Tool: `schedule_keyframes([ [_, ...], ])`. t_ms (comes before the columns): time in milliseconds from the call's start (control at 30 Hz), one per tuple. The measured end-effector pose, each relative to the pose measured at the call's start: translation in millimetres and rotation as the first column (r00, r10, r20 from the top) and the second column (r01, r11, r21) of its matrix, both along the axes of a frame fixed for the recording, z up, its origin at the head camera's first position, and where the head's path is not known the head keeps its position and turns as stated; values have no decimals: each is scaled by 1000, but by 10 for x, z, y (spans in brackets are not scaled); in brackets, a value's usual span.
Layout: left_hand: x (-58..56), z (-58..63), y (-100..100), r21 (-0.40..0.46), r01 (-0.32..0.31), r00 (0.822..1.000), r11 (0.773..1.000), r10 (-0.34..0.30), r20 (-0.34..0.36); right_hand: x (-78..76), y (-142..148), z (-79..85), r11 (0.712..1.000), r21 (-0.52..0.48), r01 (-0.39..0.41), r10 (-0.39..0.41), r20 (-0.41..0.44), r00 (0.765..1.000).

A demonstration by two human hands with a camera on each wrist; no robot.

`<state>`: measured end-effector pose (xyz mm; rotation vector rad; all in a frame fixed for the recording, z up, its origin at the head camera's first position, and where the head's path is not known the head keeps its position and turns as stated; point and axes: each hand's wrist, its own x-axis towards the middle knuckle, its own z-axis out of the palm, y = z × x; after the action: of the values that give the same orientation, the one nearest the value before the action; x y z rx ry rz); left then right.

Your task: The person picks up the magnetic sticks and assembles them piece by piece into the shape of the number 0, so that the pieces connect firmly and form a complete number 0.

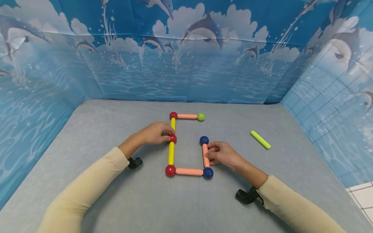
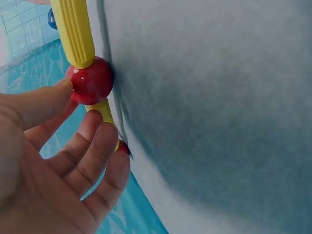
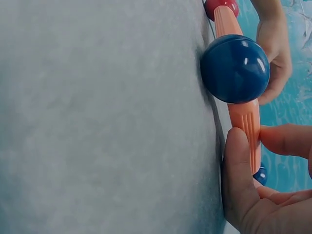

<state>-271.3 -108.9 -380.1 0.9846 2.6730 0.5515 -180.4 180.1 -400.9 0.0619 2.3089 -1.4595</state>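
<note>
A shape of coloured sticks and balls lies on the grey surface. My left hand (image 1: pixel 155 133) grips the middle red ball (image 1: pixel 173 138), which joins the upper yellow stick (image 1: pixel 173 123) and the lower yellow stick (image 1: pixel 171 153). Thumb and index finger lie against that ball in the left wrist view. Across from it, my right hand (image 1: pixel 225 155) pinches an upright salmon stick (image 3: pixel 246 117) between a blue ball (image 1: pixel 204 140) above and a lower blue ball (image 1: pixel 208 173). Another salmon stick (image 1: pixel 189 171) runs from the lower blue ball to the bottom red ball (image 1: pixel 170 170).
At the top, a red ball (image 1: pixel 173 115), a salmon stick (image 1: pixel 187 116) and a green ball (image 1: pixel 200 116) form a row. One loose yellow-green stick (image 1: pixel 260 139) lies to the right. A dolphin-print curtain (image 1: pixel 186 74) stands behind the grey table (image 1: pixel 140 200).
</note>
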Motion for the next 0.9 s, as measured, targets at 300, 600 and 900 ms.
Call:
schedule_keyframes([
  [300, 14, -38, 3, 17, -45, 995, 999, 43, 85, -12, 38, 9, 1000, 3, -14, 14, 12, 1000],
  [600, 26, -63, -24, 73, -82, 985, 994, 69, 157, 8, 183, 19, 998, -32, -62, 63, 17, 998],
  [900, 75, -69, -38, 104, -109, 981, 989, 90, 170, 10, 752, 210, 993, 79, -82, 89, -87, 992],
])
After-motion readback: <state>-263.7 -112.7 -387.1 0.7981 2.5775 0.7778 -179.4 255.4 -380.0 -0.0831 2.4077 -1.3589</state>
